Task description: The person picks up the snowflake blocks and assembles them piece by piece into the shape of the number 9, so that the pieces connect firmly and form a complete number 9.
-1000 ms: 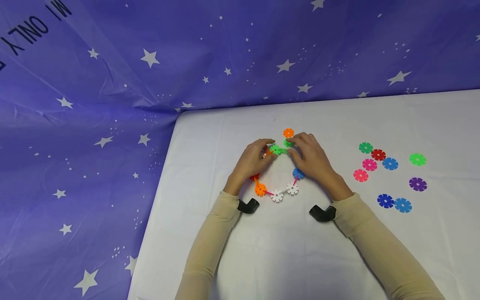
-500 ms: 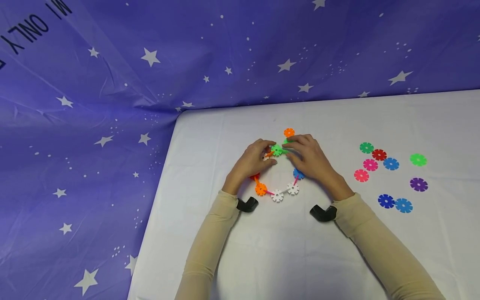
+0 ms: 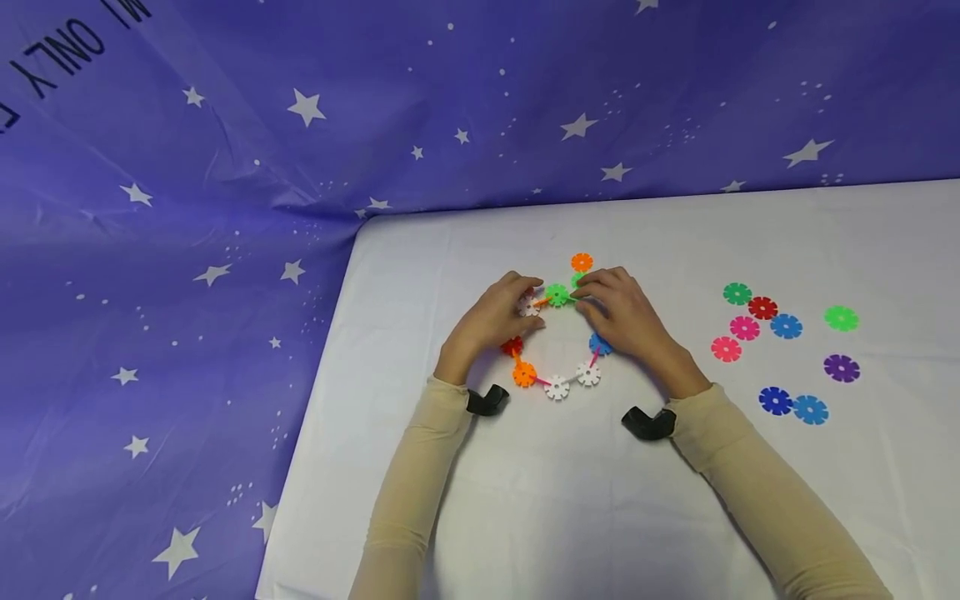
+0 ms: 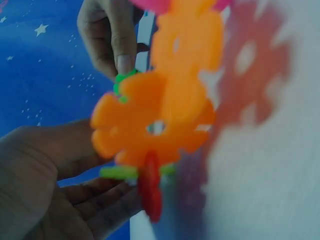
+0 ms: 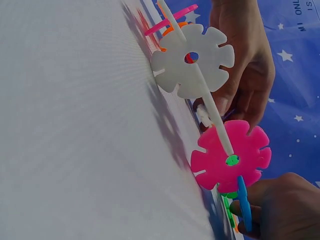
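A ring-like chain of slotted plastic discs lies between the hands, with a green disc (image 3: pixel 557 295) at its far side and a white disc (image 3: pixel 557 387) nearest the body. My left hand (image 3: pixel 487 321) is spread around another white disc (image 3: pixel 528 307), thumb and fingers well apart; whether they touch it is unclear. With thumb and fingertips, my right hand (image 3: pixel 626 317) pinches a green piece joined to the right of that green disc. A blue disc (image 3: pixel 599 343) sits below the right palm. Large orange discs (image 4: pixel 150 120) partly block the left wrist view; a pink disc (image 5: pixel 231 156) hangs linked in the right.
Beyond the right fingertips lies a loose orange disc (image 3: pixel 582 262), with a green one (image 3: pixel 579 280) partly hidden. Several loose discs are scattered at right, including red (image 3: pixel 762 308), purple (image 3: pixel 842 368) and dark blue (image 3: pixel 776 401). A starry purple cloth (image 3: pixel 450 100) hangs behind the white table (image 3: pixel 570 508).
My left hand has let go of the green disc and drawn back left, its thumb and fingers wider apart, uncovering the white disc. My right hand has stayed nearly in place.
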Action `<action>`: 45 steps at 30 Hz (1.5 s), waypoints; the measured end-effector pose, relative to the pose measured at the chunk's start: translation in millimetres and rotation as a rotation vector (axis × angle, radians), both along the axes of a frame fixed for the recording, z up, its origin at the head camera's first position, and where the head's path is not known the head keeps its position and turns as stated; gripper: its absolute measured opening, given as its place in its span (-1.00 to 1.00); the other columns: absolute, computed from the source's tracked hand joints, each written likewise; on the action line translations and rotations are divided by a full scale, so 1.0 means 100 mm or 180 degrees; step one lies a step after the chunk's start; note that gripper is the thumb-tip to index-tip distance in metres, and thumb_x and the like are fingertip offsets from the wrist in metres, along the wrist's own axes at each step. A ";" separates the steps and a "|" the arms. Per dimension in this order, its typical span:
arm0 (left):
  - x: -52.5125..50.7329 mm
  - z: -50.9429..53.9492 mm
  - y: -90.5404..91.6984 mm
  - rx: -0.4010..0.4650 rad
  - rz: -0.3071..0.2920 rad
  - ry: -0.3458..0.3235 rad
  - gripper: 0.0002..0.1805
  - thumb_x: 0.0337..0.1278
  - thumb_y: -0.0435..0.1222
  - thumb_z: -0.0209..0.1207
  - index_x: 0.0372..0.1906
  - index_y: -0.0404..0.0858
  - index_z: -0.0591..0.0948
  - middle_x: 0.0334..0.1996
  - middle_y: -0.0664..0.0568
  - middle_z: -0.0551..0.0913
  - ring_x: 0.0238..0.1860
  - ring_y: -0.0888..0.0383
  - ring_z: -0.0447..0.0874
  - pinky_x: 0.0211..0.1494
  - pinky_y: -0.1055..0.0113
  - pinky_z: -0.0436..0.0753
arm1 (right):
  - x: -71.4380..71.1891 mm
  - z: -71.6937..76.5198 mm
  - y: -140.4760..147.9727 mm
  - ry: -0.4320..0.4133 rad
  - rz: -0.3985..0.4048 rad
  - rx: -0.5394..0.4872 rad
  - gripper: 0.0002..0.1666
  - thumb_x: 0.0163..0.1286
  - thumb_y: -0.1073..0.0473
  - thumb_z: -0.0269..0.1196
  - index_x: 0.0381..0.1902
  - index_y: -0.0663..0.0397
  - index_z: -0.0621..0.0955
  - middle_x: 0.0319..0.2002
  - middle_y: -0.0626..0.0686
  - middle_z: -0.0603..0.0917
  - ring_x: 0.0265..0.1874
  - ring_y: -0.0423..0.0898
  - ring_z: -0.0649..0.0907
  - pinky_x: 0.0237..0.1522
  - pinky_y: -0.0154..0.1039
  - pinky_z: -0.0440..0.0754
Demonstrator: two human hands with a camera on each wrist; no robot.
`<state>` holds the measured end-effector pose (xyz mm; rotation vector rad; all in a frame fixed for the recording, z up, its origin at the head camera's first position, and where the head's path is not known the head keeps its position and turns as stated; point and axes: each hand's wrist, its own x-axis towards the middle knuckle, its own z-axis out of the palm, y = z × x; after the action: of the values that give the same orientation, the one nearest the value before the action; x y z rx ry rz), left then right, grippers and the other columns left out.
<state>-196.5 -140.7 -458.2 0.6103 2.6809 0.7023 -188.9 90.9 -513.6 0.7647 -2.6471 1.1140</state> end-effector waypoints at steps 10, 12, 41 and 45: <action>0.33 0.05 -0.20 0.0148 0.0631 0.0051 -0.41 0.14 -0.01 0.33 0.10 -0.35 0.53 -0.22 -0.07 0.57 -0.30 0.09 0.51 -0.18 0.29 0.52 | -0.05 0.10 -0.10 0.0098 0.0162 -0.0040 -0.69 0.29 0.23 0.33 0.00 0.10 0.66 0.02 0.15 0.63 0.04 0.14 0.48 0.16 0.09 0.35; 0.39 0.01 -0.20 0.0144 0.0622 -0.0075 -0.43 0.12 -0.02 0.35 0.07 -0.35 0.52 -0.24 -0.06 0.55 -0.33 0.11 0.48 -0.21 0.33 0.49 | -0.07 0.14 -0.15 0.0129 0.0347 0.0088 -0.65 0.28 0.21 0.36 0.03 0.06 0.66 0.04 0.12 0.62 0.06 0.12 0.49 0.13 0.11 0.36; 0.34 -0.15 -0.30 0.0845 0.0728 0.0007 -0.79 0.14 -0.30 0.35 -0.17 -0.30 0.63 -0.31 -0.06 0.72 -0.35 0.15 0.63 -0.23 0.42 0.56 | -0.23 0.15 -0.33 -0.0238 0.0826 0.0441 -0.85 0.33 0.15 0.33 -0.25 0.13 0.71 -0.29 0.05 0.64 -0.23 0.03 0.56 -0.07 -0.02 0.51; 0.34 -0.17 -0.28 0.0849 0.0609 0.0132 -0.81 0.14 -0.29 0.35 -0.20 -0.29 0.65 -0.33 -0.05 0.72 -0.37 0.16 0.60 -0.24 0.42 0.54 | -0.25 0.16 -0.29 -0.0364 0.0949 0.0372 -0.85 0.36 0.16 0.29 -0.22 0.12 0.72 -0.28 0.05 0.67 -0.21 0.02 0.59 -0.06 -0.03 0.49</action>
<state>-162.3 -168.8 -475.1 0.4369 2.7301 1.1233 -214.0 61.5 -497.8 1.1846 -2.7782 1.1062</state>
